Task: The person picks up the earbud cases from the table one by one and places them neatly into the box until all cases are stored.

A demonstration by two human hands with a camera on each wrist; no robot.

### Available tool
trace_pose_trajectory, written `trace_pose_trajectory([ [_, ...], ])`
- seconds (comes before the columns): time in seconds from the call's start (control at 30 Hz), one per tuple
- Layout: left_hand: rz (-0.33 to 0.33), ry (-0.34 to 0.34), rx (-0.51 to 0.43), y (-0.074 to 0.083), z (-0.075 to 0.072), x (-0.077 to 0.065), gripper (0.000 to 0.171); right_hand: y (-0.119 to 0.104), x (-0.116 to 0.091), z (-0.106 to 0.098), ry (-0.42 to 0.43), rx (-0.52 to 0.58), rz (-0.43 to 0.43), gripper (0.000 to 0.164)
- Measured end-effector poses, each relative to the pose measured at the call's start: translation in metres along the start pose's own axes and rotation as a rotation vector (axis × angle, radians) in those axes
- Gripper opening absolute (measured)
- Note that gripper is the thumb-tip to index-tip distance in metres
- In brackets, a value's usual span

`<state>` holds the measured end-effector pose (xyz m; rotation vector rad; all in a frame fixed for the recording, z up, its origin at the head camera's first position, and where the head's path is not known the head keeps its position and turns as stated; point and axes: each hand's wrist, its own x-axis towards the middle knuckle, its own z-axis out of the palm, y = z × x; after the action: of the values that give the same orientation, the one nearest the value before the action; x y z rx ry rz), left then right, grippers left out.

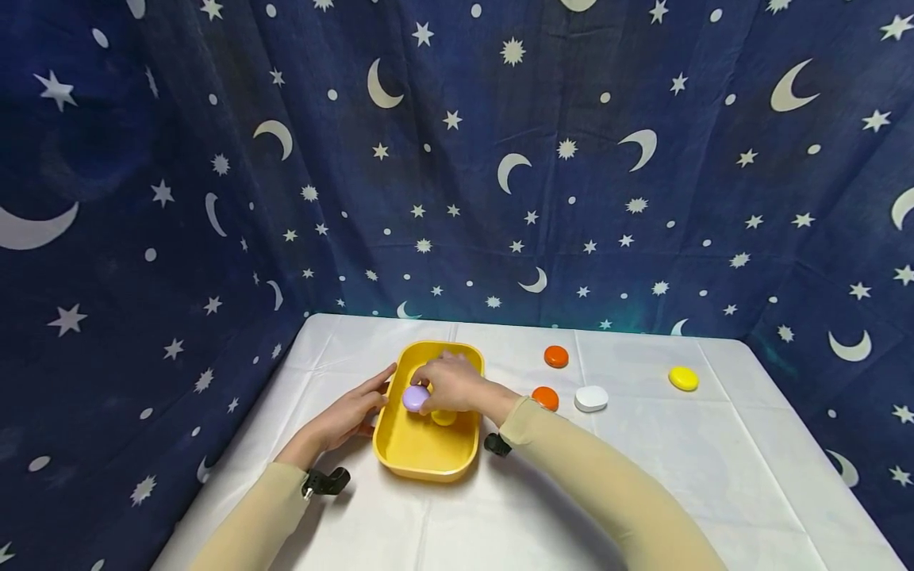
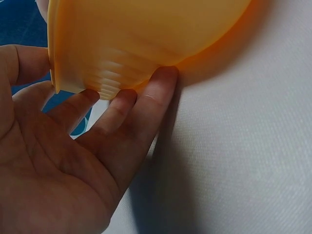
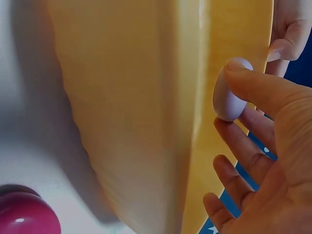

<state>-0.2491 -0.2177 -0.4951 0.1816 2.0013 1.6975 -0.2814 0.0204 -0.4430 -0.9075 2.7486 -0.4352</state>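
Note:
My right hand (image 1: 453, 382) pinches a smooth light purple disc (image 1: 416, 398) over the inside of a yellow tray (image 1: 428, 473). In the right wrist view, the thumb and a fingertip hold the purple disc (image 3: 228, 97) by its faces, while the other fingers spread loosely. Under that hand a yellow disc (image 1: 444, 418) lies in the tray, partly covered. The left hand (image 1: 350, 416) is at the tray's left side. In the left wrist view, its fairly straight fingers (image 2: 156, 92) touch the tray's outer wall (image 2: 146, 34), and another digit meets the rim.
Right of the tray, two orange discs (image 1: 556, 356) and a white rounded piece (image 1: 591, 398) lie on the white-covered table (image 1: 643, 444). Farther right lies another yellow disc (image 1: 683, 378). A dark blue curtain with moons and stars (image 1: 457, 159) stands behind and at the sides.

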Motion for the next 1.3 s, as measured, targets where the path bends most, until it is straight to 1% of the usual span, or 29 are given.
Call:
trace_pose_trajectory([
  [0.17, -0.006, 0.005, 0.011, 0.001, 0.0, 0.001, 0.07, 0.003, -0.001, 0.002, -0.012, -0.004, 0.005, 0.05],
  [0.27, -0.007, 0.008, 0.014, 0.001, 0.0, 0.002, 0.07, 0.005, -0.003, 0.0, -0.002, 0.007, 0.0, 0.054],
  [0.53, 0.009, -0.019, -0.01, 0.001, 0.0, 0.001, 0.071, 0.017, -0.013, -0.008, 0.086, 0.057, -0.01, 0.05],
  [0.67, 0.004, -0.008, -0.005, 0.001, 0.0, 0.001, 0.071, 0.025, -0.023, -0.013, 0.131, 0.097, -0.003, 0.052],
  [0.83, 0.006, 0.005, -0.005, -0.001, 0.001, 0.001, 0.071, 0.044, -0.045, -0.02, 0.201, 0.152, 0.008, 0.054],
  [1.03, -0.006, 0.018, -0.008, -0.001, 0.001, 0.001, 0.071, 0.072, -0.081, -0.026, 0.286, 0.213, 0.09, 0.053],
  [1.2, -0.012, 0.027, -0.005, 0.0, 0.001, 0.002, 0.068, 0.092, -0.105, -0.031, 0.313, 0.232, 0.104, 0.052],
  [1.3, -0.013, 0.029, 0.002, -0.001, 0.001, 0.002, 0.067, 0.102, -0.116, -0.032, 0.319, 0.219, 0.103, 0.051],
])
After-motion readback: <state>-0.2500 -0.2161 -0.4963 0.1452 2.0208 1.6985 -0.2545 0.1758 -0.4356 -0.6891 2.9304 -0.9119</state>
